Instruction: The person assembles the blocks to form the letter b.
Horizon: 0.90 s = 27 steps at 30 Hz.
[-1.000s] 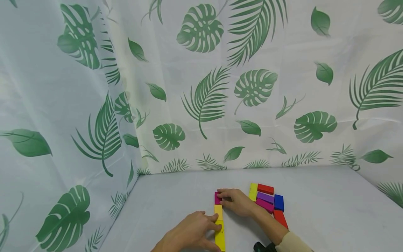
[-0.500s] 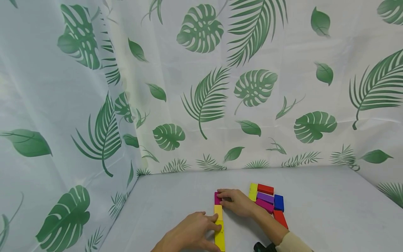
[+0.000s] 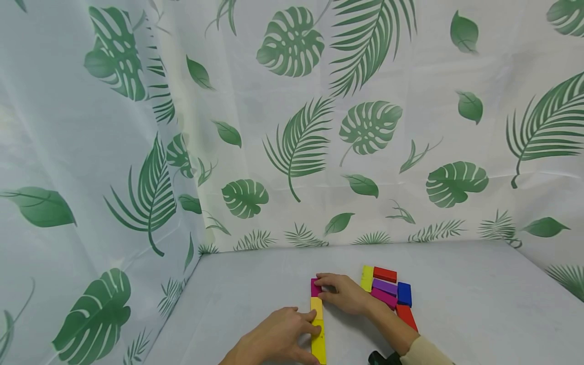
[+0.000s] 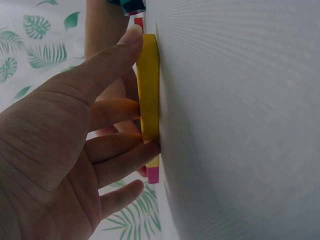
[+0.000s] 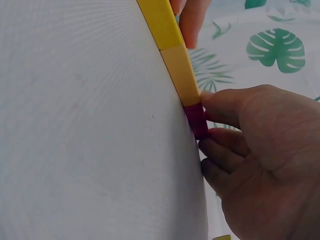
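Three coloured blocks stand end to end in a straight row in the head view: a yellow block (image 3: pixel 318 345) nearest, a paler orange-yellow block (image 3: pixel 316 305) in the middle, and a magenta block (image 3: pixel 315 290) at the far end. My left hand (image 3: pixel 277 333) holds the yellow block, thumb at its near end and fingers along its top and side; one fingertip reaches the paler block. With thumb and fingers, my right hand (image 3: pixel 348 295) pinches the magenta block (image 5: pixel 196 121). In the right wrist view the blocks meet end to end.
Right of the row lies a loose group of blocks, among them a yellow-green block (image 3: pixel 367 278), a purple block (image 3: pixel 385 287), a blue block (image 3: pixel 404 294) and a red block (image 3: pixel 406 318). A dark object (image 3: pixel 382 358) sits by the right forearm. A leaf-print curtain (image 3: pixel 365 203) borders the white table (image 3: pixel 246 284).
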Each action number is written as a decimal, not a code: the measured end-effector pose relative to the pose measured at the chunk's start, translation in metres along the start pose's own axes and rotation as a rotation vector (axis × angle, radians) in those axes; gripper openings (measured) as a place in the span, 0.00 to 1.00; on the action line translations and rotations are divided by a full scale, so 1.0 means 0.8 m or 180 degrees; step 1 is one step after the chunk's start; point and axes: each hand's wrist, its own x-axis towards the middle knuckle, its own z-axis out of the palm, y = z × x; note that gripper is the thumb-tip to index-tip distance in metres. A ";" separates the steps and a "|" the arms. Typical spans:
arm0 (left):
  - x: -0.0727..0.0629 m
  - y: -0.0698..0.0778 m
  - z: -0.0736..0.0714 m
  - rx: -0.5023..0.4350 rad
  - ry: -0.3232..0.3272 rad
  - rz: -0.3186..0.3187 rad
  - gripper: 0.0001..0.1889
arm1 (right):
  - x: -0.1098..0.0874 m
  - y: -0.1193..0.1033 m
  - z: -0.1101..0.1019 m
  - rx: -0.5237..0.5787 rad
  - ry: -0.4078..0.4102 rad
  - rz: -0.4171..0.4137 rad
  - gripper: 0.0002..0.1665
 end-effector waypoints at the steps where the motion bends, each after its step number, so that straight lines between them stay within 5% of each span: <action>1: 0.000 0.000 0.000 0.0001 -0.0003 -0.0005 0.31 | 0.000 0.000 0.000 0.0002 -0.0004 0.0000 0.23; 27: -0.001 0.001 0.000 -0.0004 0.0002 0.0018 0.31 | -0.002 -0.003 -0.008 -0.0082 -0.0032 0.0108 0.28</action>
